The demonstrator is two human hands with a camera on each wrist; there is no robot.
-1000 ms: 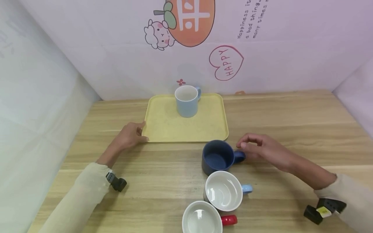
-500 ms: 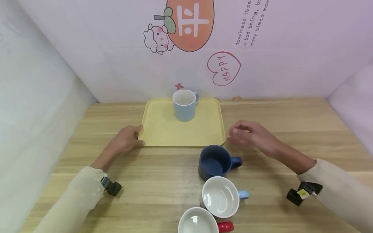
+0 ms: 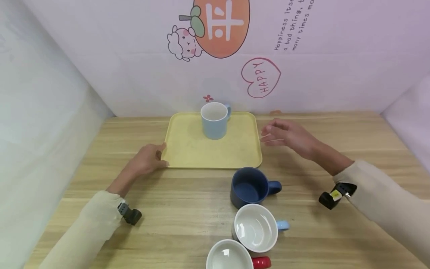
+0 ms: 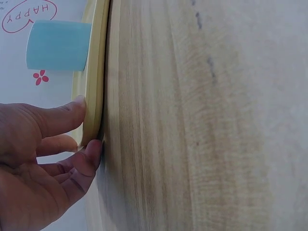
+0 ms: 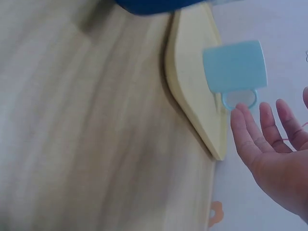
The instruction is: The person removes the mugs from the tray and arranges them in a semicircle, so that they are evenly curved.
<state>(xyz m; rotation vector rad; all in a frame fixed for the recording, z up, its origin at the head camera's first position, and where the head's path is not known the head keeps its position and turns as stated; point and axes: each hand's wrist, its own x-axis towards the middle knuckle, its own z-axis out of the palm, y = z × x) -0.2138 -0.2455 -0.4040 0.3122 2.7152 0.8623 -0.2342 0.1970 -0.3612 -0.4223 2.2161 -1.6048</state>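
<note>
A yellow tray [image 3: 189, 151] lies at the back of the table, and a light blue mug [image 3: 214, 127] stands upright on it, handle toward the back right. My left hand [image 3: 145, 160] grips the tray's front left corner, with the thumb [image 4: 65, 117] on the rim and fingertips [image 4: 94, 151] low at its outer side. Beyond the tray's right edge, my right hand [image 3: 293, 137] hovers with loosely bent, spread fingers and holds nothing. A dark blue mug [image 3: 249, 186] stands just in front of the tray's front right corner, its handle pointing right.
Nearer the front, in a row with the dark blue mug, stand a white-lined mug with a blue handle [image 3: 256, 228] and a white-lined mug with a red handle [image 3: 229, 257], partly cut off. A printed cloth [image 3: 144, 74] hangs behind the wooden table [image 3: 178, 209].
My right hand has moved from beside the dark blue mug's handle toward the back, to the tray's right side, and its fingers have spread. The left hand stays on the tray corner.
</note>
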